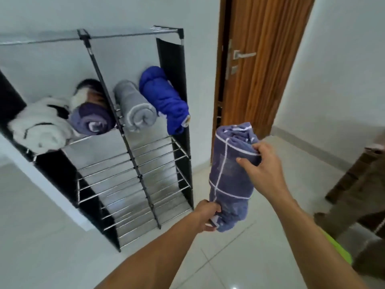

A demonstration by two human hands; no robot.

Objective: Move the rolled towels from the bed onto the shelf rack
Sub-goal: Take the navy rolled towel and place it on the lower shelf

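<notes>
I hold a rolled purple-grey towel with white grid lines (229,172) upright in the air, to the right of the shelf rack (133,163). My left hand (205,215) grips its lower end and my right hand (262,163) grips its upper part. On the rack's upper shelf lie several rolled towels: a white one (41,126), a purple patterned one (91,115), a grey one (133,105) and a bright blue one (164,101). The bed is out of view.
The rack stands against a white wall, with bare metal-bar shelves (145,184) below the towels. A wooden door (260,69) with a metal handle is just right of the rack. Brown wooden furniture (358,184) stands at the right edge. White floor tiles lie below.
</notes>
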